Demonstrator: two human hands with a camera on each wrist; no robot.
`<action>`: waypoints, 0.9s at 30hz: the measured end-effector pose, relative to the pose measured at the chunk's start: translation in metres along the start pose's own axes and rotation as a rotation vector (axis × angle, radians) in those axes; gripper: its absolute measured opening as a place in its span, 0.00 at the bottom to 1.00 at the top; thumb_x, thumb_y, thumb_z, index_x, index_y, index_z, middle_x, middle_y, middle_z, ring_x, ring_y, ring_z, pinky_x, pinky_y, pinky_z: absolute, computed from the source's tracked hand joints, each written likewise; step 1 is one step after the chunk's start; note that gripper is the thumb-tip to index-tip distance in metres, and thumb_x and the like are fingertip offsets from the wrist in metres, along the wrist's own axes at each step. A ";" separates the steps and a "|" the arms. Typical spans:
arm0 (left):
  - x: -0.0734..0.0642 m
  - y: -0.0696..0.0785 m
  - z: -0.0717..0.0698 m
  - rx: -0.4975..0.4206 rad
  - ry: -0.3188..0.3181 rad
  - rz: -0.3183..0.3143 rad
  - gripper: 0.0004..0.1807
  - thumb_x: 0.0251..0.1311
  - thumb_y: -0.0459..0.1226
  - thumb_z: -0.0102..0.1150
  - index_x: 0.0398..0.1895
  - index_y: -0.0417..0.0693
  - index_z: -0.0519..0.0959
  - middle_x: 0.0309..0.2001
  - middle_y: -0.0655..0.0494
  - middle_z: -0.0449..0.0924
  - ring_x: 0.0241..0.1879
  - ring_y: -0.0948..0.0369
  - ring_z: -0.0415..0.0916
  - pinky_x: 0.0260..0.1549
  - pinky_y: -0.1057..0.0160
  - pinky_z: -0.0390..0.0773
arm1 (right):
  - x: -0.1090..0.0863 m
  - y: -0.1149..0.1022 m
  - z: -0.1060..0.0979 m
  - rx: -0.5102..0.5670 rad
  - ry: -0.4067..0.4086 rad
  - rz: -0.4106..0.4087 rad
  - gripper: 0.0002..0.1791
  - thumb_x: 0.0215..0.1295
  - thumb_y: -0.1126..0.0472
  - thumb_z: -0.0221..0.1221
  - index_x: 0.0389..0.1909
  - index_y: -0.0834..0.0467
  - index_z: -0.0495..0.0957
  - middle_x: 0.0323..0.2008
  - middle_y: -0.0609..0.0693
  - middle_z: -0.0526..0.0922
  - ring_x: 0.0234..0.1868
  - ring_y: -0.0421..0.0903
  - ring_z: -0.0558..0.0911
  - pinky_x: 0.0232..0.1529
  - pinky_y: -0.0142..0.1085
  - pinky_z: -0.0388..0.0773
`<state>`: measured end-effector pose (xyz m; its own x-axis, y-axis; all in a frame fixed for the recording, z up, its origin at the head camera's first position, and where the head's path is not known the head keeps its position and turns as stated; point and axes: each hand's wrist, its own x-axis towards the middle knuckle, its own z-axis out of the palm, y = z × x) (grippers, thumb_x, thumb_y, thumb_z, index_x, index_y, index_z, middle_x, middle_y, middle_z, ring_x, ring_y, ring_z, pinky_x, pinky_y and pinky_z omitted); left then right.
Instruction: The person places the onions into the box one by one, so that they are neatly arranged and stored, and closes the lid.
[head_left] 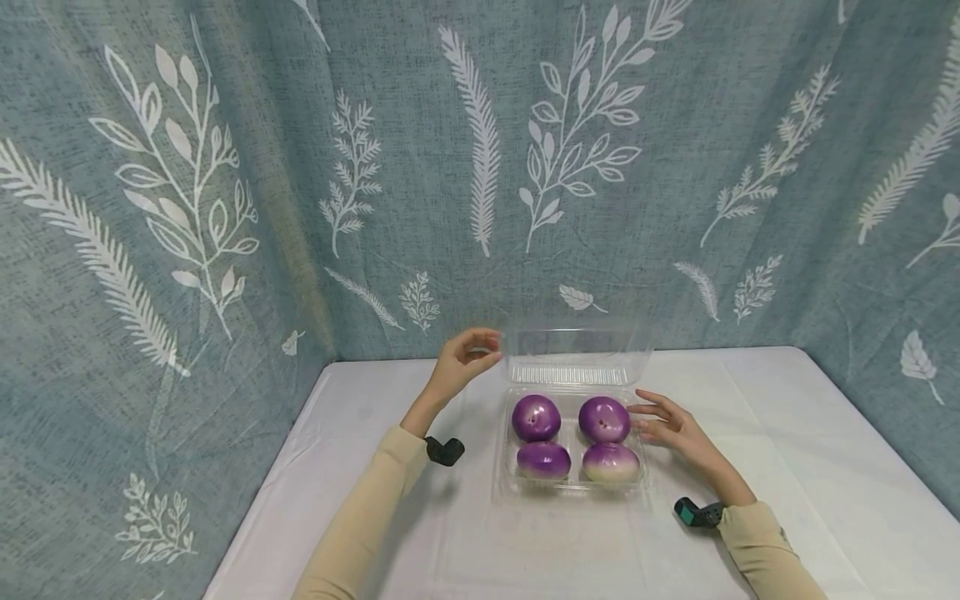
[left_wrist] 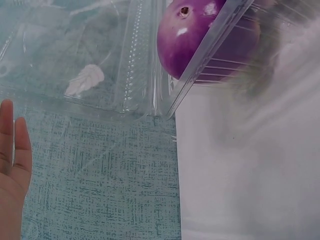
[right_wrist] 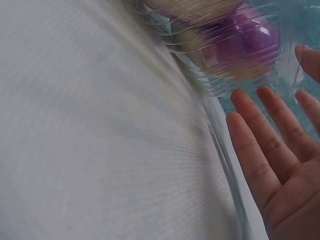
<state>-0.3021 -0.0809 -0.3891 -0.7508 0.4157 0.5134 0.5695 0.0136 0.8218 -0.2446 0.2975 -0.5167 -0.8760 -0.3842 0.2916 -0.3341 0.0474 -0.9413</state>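
A clear plastic clamshell box lies on the table, its hinged lid raised at the back. Several glossy round purple-and-white vegetables, like turnips, sit inside in two rows, among them a back left one and a front right one. At the left side of the raised lid is my left hand, thumb and fingers apart, fingertips right by its edge. Straight fingers of that hand show in the left wrist view. Beside the box's right wall, my right hand has its fingers spread, fingertips close to the plastic.
A white cloth covers the table. Behind it hangs a blue-green curtain with white leaf prints, close to the lid. Black wrist devices are worn on the left wrist and right wrist.
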 end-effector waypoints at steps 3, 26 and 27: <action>-0.001 0.001 0.001 0.002 0.001 0.008 0.18 0.57 0.23 0.56 0.50 0.23 0.70 0.44 0.27 0.72 0.45 0.46 0.72 0.49 0.44 0.74 | 0.000 0.000 0.000 0.001 -0.001 -0.004 0.29 0.69 0.70 0.46 0.67 0.73 0.48 0.56 0.82 0.60 0.50 0.36 0.79 0.45 0.35 0.80; -0.012 0.004 0.002 0.038 -0.005 0.029 0.11 0.58 0.25 0.55 0.43 0.25 0.73 0.43 0.34 0.74 0.44 0.62 0.75 0.48 0.46 0.75 | -0.001 -0.001 0.002 0.014 0.010 0.008 0.28 0.69 0.71 0.45 0.66 0.73 0.48 0.56 0.82 0.60 0.49 0.36 0.79 0.45 0.35 0.80; -0.012 0.004 0.002 0.036 -0.009 0.028 0.11 0.58 0.25 0.55 0.43 0.24 0.73 0.43 0.33 0.74 0.44 0.63 0.74 0.49 0.45 0.74 | -0.001 -0.001 0.001 0.012 0.011 0.007 0.28 0.69 0.71 0.45 0.66 0.73 0.48 0.56 0.82 0.60 0.49 0.36 0.79 0.45 0.35 0.80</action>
<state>-0.2901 -0.0839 -0.3931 -0.7313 0.4244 0.5338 0.6022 0.0345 0.7976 -0.2428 0.2964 -0.5159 -0.8822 -0.3738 0.2865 -0.3236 0.0391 -0.9454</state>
